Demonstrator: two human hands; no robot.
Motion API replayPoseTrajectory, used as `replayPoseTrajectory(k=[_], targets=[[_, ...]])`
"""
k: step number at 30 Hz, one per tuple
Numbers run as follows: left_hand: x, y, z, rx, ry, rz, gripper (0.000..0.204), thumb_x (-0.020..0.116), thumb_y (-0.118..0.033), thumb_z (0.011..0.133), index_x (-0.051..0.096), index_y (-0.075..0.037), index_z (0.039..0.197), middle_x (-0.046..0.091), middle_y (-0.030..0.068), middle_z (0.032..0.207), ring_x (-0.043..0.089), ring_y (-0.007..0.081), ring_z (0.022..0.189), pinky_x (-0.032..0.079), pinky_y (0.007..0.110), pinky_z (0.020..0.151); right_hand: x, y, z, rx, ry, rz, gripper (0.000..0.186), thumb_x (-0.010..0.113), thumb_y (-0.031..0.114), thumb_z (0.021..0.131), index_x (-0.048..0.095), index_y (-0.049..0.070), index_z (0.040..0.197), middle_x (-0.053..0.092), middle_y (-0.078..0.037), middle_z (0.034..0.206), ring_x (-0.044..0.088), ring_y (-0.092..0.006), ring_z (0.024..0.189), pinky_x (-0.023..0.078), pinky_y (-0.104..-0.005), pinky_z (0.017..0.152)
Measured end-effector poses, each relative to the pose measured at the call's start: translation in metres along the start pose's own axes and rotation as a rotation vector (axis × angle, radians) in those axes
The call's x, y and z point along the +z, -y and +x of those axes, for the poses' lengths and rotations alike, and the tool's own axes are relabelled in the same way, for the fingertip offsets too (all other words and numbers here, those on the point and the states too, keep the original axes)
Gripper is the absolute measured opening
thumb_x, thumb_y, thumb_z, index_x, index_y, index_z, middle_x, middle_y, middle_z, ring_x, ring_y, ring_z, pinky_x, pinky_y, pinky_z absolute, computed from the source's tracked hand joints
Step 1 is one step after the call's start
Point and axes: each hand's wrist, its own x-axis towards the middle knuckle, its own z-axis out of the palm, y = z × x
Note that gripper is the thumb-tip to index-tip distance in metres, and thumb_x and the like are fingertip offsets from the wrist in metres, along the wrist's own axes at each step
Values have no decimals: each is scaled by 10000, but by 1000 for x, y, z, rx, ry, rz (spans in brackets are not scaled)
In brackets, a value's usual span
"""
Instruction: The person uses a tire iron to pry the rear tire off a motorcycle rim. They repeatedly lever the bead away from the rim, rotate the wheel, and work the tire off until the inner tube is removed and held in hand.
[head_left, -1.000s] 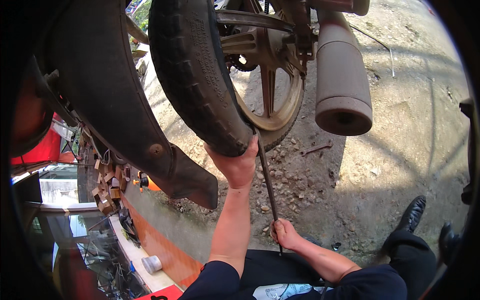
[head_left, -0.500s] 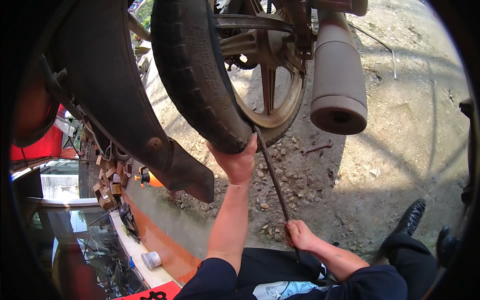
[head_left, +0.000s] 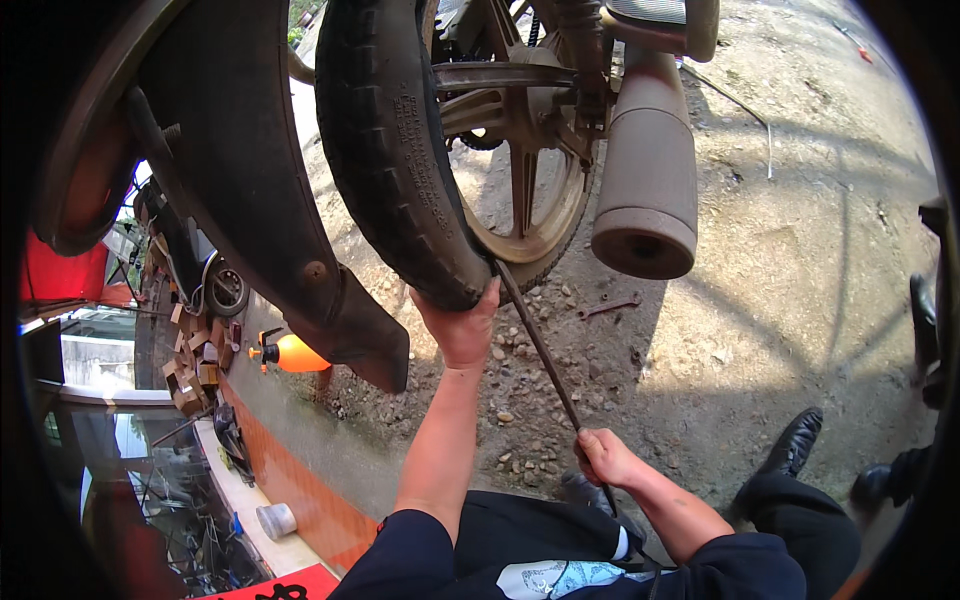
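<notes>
A motorcycle's black rear tyre stands before me on a pale spoked rim. My left hand cups the bottom of the tyre, its fingers wrapped beneath and the thumb up its side. A long dark metal bar, like a tyre lever, slants down to the right from the wheel. The bar's upper tip sits at the edge between tyre and rim, close to my left thumb. Around the bar's lower part my right hand is closed, with the bar's end jutting out below it.
A dark mudguard hangs left of the tyre; a grey exhaust muffler is on the right. On the gravelly ground lies a wrench. An orange spray bottle and cardboard boxes are at left. A shoe is at right.
The bar's lower end has swung right and slightly up with my right hand. My left hand keeps its hold on the tyre. The whole view has shifted, showing more ground at right.
</notes>
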Motion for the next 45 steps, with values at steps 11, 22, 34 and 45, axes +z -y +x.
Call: replayPoseTrajectory(k=[11, 22, 34, 45], targets=[[8, 13, -11, -86, 13, -74, 907, 872, -162, 651, 337, 11, 1362, 461, 119, 1300, 470, 226, 1187, 356, 358, 1047, 38, -27, 20, -106, -60, 46, 509, 343, 456, 1031, 407, 89, 684, 379, -3, 514, 378, -115, 422, 319, -290, 395], [-3, -11, -5, -116, 79, -97, 762, 848, -115, 667, 405, -12, 1278, 534, 102, 1224, 533, 209, 1102, 420, 355, 979, -59, 49, -41, 184, 146, -119, 616, 314, 565, 1003, 398, 84, 628, 397, -35, 489, 401, -148, 392, 332, -320, 386], [-3, -16, 3, -122, -69, -95, 754, 841, -320, 714, 435, -19, 1273, 574, 75, 1208, 549, 190, 1074, 405, 329, 983, -130, 79, -123, 413, 222, -302, 500, 289, 432, 1047, 476, 60, 770, 461, -20, 568, 468, -154, 533, 411, -329, 521], [13, -47, 21, -91, -42, -42, 771, 897, -190, 660, 414, -15, 1236, 564, 79, 1165, 550, 182, 1037, 436, 329, 942, -155, 33, -98, -70, -153, -622, 502, 415, 404, 1021, 529, -11, 762, 510, -95, 618, 476, -179, 619, 430, -399, 590]])
